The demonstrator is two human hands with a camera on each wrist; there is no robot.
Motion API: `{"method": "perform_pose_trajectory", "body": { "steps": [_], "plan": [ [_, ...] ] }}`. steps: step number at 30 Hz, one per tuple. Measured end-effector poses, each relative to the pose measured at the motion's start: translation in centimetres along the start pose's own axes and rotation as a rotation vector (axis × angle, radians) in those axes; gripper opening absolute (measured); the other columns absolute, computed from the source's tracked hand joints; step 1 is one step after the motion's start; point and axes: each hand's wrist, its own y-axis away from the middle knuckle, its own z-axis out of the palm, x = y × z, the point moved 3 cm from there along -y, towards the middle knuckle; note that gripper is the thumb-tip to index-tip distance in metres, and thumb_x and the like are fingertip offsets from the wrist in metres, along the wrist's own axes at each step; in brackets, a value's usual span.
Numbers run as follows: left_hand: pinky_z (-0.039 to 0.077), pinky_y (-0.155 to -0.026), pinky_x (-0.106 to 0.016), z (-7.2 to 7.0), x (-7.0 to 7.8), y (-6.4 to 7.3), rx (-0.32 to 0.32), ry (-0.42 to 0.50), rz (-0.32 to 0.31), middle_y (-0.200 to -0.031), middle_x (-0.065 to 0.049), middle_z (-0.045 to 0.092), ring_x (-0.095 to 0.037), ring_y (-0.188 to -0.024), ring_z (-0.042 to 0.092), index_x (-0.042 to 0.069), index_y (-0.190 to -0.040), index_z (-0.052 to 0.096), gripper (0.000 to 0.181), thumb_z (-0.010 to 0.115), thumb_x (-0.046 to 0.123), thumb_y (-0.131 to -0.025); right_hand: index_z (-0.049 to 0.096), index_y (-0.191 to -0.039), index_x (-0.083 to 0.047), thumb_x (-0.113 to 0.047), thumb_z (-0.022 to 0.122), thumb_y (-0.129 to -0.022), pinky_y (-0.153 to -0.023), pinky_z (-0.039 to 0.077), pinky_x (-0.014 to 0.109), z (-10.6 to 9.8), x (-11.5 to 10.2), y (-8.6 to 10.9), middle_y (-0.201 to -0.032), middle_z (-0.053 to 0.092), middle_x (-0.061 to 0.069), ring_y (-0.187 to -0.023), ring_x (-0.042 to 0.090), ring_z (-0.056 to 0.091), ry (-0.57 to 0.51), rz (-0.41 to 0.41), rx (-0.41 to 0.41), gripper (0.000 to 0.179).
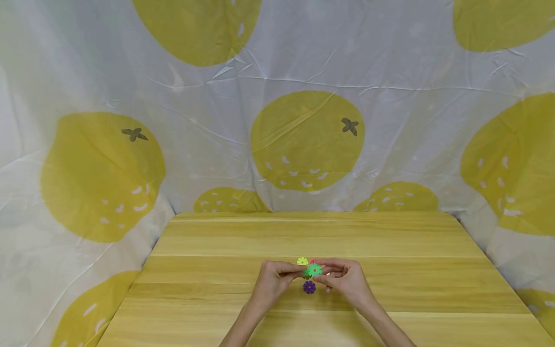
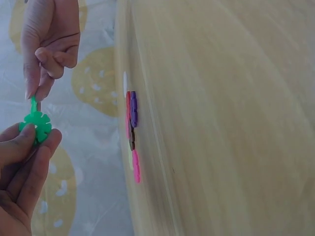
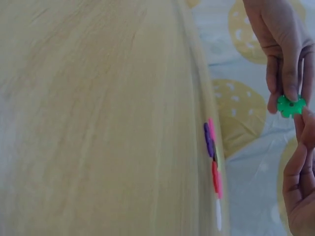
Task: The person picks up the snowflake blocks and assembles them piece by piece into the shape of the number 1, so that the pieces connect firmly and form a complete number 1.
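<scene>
Thumb and fingers of my left hand (image 1: 274, 280) pinch a green notched, flower-shaped disc (image 2: 37, 127). My right hand (image 1: 350, 283) pinches a second green disc (image 1: 314, 270), which appears edge-on in the left wrist view. The two discs meet at their rims between the hands, held above the table. I cannot tell whether their notches are slotted together. Behind and below the hands lie a yellow disc (image 1: 302, 260) and a purple disc (image 1: 309, 287). A pink disc (image 2: 137, 167) and a brown disc (image 2: 132, 138) are there too, partly hidden by the hands in the head view.
The discs lie flat on a wooden table (image 1: 208, 279), with a red one (image 3: 214, 176) and a white one (image 3: 218, 214) among them. A pale cloth (image 1: 208, 130) printed with big yellow fruit hangs behind the table and down both sides.
</scene>
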Motion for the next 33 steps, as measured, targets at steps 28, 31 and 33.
{"method": "perform_pose_trajectory", "body": {
  "steps": [28, 31, 33],
  "plan": [
    [0.059, -0.073, -0.015, 0.3, 1.0, 1.0, 0.219, -0.243, 0.503, -0.083, -0.016, 0.079, -0.023, -0.073, 0.079, -0.002, -0.085, 0.081, 0.029, 0.075, -0.027, -0.071, 0.07, -0.119, 0.012, -0.006, 0.087, -0.081, -0.057, 0.059, 0.022, 0.8, -1.9, 0.8, -0.084, 0.078, 0.007, -0.053, 0.008, 0.067, 0.015, -0.01, 0.021, 0.046],
    [0.059, -0.073, -0.015, 0.4, 0.9, 1.0, 0.224, -0.269, 0.524, -0.083, -0.016, 0.079, -0.023, -0.073, 0.079, -0.002, -0.085, 0.081, 0.03, 0.076, -0.027, -0.069, 0.07, -0.119, 0.012, -0.005, 0.087, -0.081, -0.057, 0.059, 0.023, 0.8, -1.8, 0.9, -0.083, 0.078, 0.006, -0.053, 0.007, 0.067, 0.009, 0.0, 0.03, 0.046],
    [0.059, -0.073, -0.015, 0.4, 0.9, 1.1, 0.23, -0.271, 0.524, -0.082, -0.016, 0.079, -0.024, -0.073, 0.079, -0.002, -0.084, 0.08, 0.03, 0.076, -0.027, -0.067, 0.069, -0.12, 0.013, -0.005, 0.087, -0.081, -0.058, 0.059, 0.022, 0.8, -1.6, 0.9, -0.084, 0.078, 0.005, -0.054, 0.007, 0.067, 0.003, 0.009, 0.027, 0.046]
  ]
}}
